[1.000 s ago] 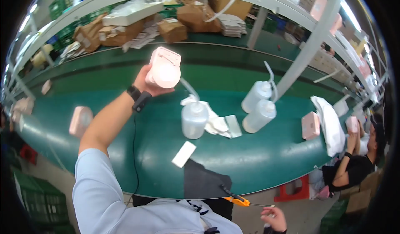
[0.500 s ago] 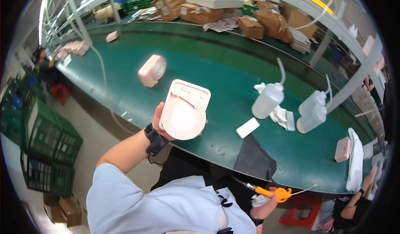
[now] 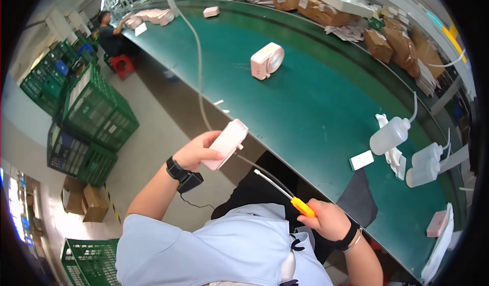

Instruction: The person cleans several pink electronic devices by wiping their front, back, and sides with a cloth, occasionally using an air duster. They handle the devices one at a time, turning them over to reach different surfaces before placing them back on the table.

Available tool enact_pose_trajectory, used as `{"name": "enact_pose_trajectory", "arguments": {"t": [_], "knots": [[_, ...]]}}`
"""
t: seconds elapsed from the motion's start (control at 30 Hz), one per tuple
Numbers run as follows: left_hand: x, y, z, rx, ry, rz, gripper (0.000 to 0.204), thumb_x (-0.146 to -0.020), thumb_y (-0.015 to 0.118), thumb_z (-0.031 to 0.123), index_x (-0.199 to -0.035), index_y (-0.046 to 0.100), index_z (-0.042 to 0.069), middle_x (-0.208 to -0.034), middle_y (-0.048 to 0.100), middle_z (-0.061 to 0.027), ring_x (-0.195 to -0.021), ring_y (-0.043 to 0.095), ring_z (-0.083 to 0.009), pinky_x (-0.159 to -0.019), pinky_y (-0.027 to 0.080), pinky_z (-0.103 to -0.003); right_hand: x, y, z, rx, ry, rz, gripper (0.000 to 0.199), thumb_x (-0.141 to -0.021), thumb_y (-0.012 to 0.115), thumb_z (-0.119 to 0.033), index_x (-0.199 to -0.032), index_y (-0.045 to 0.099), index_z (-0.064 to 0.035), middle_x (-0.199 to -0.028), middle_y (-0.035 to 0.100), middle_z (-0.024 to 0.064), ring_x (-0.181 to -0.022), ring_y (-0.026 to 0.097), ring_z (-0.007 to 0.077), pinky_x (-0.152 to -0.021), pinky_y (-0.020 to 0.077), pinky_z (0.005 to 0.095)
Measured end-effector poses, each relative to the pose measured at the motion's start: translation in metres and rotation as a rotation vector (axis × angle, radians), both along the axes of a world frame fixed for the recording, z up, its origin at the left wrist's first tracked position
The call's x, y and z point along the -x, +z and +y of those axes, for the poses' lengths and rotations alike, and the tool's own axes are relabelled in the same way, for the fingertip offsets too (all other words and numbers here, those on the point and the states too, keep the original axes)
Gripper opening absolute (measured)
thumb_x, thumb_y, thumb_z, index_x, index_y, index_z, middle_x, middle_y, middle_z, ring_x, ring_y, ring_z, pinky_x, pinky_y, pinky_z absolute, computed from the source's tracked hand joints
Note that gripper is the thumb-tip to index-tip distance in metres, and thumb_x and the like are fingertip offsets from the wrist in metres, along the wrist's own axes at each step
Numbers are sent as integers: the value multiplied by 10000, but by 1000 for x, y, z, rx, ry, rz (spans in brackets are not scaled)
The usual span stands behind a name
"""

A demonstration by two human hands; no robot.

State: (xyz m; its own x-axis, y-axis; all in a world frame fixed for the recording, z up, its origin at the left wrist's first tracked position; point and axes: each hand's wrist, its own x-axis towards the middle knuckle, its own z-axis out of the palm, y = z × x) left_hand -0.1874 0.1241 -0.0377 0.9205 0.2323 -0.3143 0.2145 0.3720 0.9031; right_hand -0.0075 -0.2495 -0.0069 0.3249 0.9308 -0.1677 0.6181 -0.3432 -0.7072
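My left hand (image 3: pixel 196 152) is closed around a pale pink plastic housing (image 3: pixel 227 142), held up off the near table edge with its narrow side showing. My right hand (image 3: pixel 330 221) grips an orange air blow gun (image 3: pixel 303 206) at the table's near edge. Its long thin metal nozzle (image 3: pixel 272 183) points up and left toward the housing, apart from it. Farther off, a similar pink unit (image 3: pixel 261 64) with a round ring stands on the green table (image 3: pixel 305 103). Just beyond my right hand lies a dark grey cloth (image 3: pixel 359 199), with a white block (image 3: pixel 361 160) beside it.
White squeeze bottles (image 3: pixel 389 136) with bent spouts and crumpled tissue sit at the right. A pale hose (image 3: pixel 199 67) hangs across the left table edge. Green crates (image 3: pixel 97 110) are stacked on the floor at left. Another person (image 3: pixel 109 34) sits at the far left.
My view has swung left. The pink housing has turned from its broad face to its narrow side. My right hand has raised the blow gun, its nozzle now toward the housing.
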Motion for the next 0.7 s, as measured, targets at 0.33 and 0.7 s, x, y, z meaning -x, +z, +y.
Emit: {"name": "enact_pose_trajectory", "arguments": {"t": [0.33,0.7], "knots": [[15,37,-18,-1532,20,47,877,-673,817,208,-1435,445,-18,-1315,528,-185,-1225,530,-345,-1051,436,-424,-5,-1,34,200,168,-70,470,-924,677,-475,-899,572,-17,-790,634,180,-735,630,397,-664,500,461],[11,33,-4,-1737,-327,-54,926,-648,811,188,-1469,413,35,-1256,559,-176,-1196,542,-352,-1055,424,-439,-19,22,30,255,126,-73,483,-905,688,-494,-895,578,-24,-794,640,181,-742,631,405,-668,498,472]]}}
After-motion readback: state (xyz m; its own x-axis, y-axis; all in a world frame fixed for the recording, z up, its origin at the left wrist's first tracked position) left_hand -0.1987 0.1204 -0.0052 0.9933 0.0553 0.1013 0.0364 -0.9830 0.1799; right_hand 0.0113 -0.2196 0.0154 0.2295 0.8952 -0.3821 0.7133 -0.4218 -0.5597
